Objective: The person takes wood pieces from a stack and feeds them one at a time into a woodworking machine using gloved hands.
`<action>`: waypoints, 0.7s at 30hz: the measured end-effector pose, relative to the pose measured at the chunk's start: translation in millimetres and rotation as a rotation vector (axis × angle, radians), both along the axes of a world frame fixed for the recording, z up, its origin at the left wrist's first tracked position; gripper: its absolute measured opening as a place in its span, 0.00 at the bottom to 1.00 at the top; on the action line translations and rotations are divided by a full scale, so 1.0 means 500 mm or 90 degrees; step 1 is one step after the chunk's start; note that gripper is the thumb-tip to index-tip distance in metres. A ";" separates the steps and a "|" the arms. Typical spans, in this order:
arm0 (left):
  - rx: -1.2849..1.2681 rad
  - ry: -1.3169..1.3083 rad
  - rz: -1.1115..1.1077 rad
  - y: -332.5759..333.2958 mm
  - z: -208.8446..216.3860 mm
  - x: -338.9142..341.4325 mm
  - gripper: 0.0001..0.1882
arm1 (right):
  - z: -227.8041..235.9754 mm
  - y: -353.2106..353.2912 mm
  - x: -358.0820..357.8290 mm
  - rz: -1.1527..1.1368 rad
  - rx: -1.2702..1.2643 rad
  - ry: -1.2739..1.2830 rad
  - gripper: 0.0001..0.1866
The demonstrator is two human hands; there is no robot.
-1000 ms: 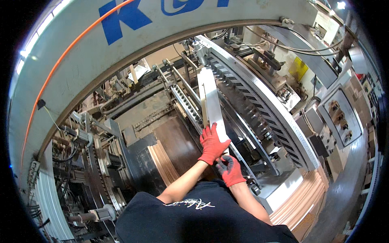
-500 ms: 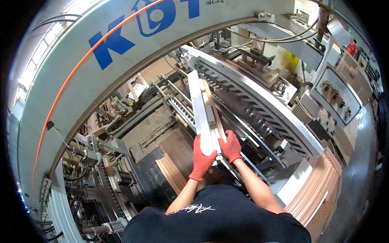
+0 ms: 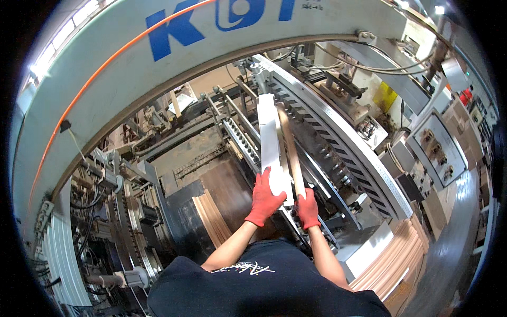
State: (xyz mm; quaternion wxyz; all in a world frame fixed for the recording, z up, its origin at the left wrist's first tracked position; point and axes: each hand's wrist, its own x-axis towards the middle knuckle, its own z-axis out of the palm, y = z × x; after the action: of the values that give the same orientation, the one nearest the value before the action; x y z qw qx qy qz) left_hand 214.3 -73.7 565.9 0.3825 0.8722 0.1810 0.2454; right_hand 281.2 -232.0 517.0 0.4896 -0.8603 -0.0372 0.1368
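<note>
Below the grey beam (image 3: 338,21), I work two-handed.
Left hand (image 3: 265,197) clasps the white board (image 3: 270,137), pointing twelve o'clock; the brown strip (image 3: 291,153) runs toward eleven from my nearer right hand (image 3: 307,208), which grips its near end.

A flat machine bed (image 3: 227,182), black on its left and dark brown on its right, bore a bundle of pale wooden strips (image 3: 212,216) lying side by side. Past its right edge ran a metal rail (image 3: 238,138); whether the long white piece (image 3: 269,140) rested on it was unclear.
</note>
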 end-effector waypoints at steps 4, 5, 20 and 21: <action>0.021 0.067 0.015 -0.005 0.000 0.016 0.47 | -0.006 -0.078 -0.043 -0.012 0.084 -0.082 0.21; 0.048 0.083 0.028 -0.005 -0.011 0.021 0.47 | 0.027 -0.088 -0.060 -0.007 0.101 -0.067 0.21; -0.120 -0.011 -0.097 -0.051 0.061 -0.055 0.41 | 0.125 -0.177 -0.155 0.183 0.502 0.347 0.30; -0.296 0.055 -0.164 -0.060 0.088 -0.069 0.42 | 0.136 -0.168 -0.152 0.183 0.523 0.363 0.28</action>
State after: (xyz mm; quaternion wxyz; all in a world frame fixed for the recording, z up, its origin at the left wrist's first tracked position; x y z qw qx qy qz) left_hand 179.5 -104.0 609.7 0.5926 0.7863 0.1363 0.1092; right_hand 205.2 -316.1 585.0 0.7536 -0.5122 -0.0707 0.4059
